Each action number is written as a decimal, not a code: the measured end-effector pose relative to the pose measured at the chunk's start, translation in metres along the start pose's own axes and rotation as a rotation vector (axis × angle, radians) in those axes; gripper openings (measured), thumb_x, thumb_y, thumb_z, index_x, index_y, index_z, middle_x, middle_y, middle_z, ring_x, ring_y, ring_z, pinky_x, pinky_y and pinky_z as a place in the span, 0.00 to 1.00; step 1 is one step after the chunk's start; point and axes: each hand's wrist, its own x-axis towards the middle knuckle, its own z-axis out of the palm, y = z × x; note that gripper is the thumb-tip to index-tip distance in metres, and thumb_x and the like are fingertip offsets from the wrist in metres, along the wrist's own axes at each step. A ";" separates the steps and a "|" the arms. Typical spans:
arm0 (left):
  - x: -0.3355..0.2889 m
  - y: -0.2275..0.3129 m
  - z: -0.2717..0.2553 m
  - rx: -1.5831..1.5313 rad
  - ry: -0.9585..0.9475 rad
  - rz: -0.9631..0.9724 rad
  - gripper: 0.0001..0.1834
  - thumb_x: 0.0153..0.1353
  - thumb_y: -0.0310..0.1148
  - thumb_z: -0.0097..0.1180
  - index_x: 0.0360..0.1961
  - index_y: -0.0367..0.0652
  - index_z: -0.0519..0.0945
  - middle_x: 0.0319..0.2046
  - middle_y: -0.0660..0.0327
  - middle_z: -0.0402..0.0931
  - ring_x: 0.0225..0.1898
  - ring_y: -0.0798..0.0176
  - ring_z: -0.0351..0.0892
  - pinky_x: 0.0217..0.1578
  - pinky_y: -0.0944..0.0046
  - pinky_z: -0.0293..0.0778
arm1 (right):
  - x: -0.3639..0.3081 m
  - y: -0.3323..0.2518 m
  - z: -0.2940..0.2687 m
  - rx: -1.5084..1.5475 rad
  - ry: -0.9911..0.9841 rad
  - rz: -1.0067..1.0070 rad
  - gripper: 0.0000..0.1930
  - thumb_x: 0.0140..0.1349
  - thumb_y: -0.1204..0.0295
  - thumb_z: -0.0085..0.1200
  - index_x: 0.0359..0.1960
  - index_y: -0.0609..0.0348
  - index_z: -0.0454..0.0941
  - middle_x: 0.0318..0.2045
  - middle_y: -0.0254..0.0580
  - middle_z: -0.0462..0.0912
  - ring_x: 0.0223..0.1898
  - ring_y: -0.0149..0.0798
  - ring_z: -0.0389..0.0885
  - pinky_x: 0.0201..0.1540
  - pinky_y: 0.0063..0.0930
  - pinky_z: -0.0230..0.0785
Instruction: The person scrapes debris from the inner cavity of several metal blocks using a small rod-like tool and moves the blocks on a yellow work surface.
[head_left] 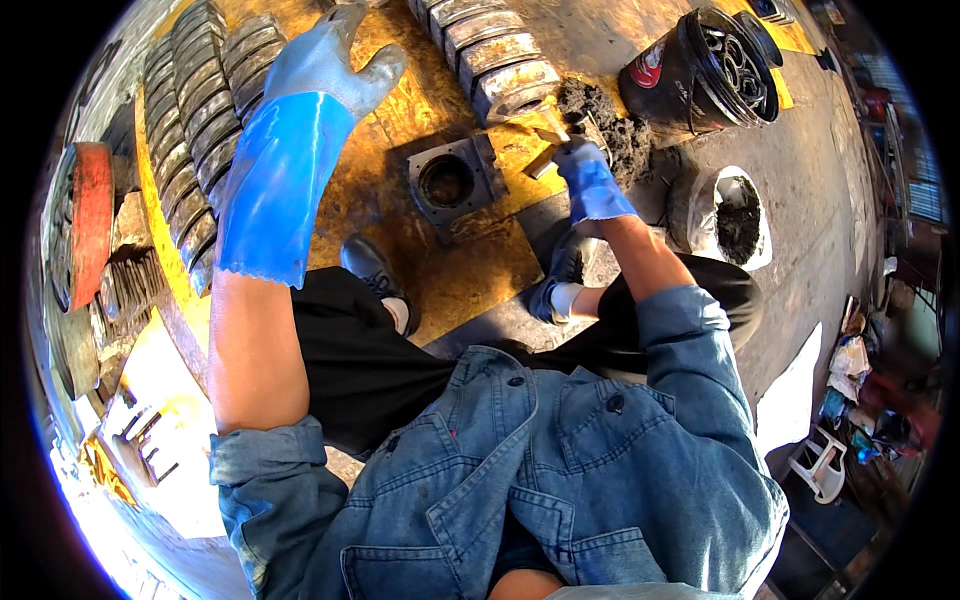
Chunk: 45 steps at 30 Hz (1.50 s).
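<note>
My left hand (345,68), in a long blue rubber glove with a worn grey palm, is raised at the upper left. It is open, thumb spread from the fingers, and nothing shows in it. My right hand (588,172), in a blue glove, is closed around a short pale-handled tool (552,128), whose working end I cannot make out. That hand is beside a dark crumbly pile (628,140) and the near end of a row of rusty metal rings (515,88). Between my hands lies a square dark metal block (447,182) with a round bore.
A black bucket (690,85) of metal rings stands far right. Nearer is a white sack (690,205) holding dark grit. More ring rows (195,110) lie at left by a red-rimmed wheel (90,225). My shoes (370,262) flank the oily yellow plate (470,275).
</note>
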 end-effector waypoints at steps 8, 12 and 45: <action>-0.008 0.004 -0.016 0.021 0.002 -0.064 0.38 0.60 0.55 0.62 0.68 0.55 0.69 0.59 0.48 0.76 0.60 0.45 0.75 0.59 0.52 0.74 | -0.016 0.039 -0.031 1.076 -0.157 0.565 0.13 0.70 0.75 0.41 0.50 0.64 0.76 0.29 0.47 0.85 0.23 0.37 0.81 0.22 0.26 0.70; -0.009 0.022 -0.034 0.078 -0.044 -0.050 0.37 0.60 0.54 0.62 0.68 0.55 0.69 0.57 0.47 0.78 0.59 0.44 0.77 0.57 0.52 0.75 | -0.032 0.033 -0.027 1.161 -0.189 0.667 0.15 0.70 0.75 0.38 0.51 0.63 0.76 0.29 0.45 0.85 0.24 0.36 0.81 0.23 0.25 0.70; -0.008 0.020 -0.010 -0.014 -0.056 0.023 0.40 0.56 0.56 0.63 0.65 0.44 0.72 0.57 0.42 0.76 0.60 0.42 0.75 0.60 0.52 0.71 | -0.042 -0.001 0.108 1.505 0.024 0.791 0.08 0.74 0.62 0.47 0.40 0.49 0.75 0.27 0.35 0.82 0.19 0.33 0.73 0.21 0.23 0.65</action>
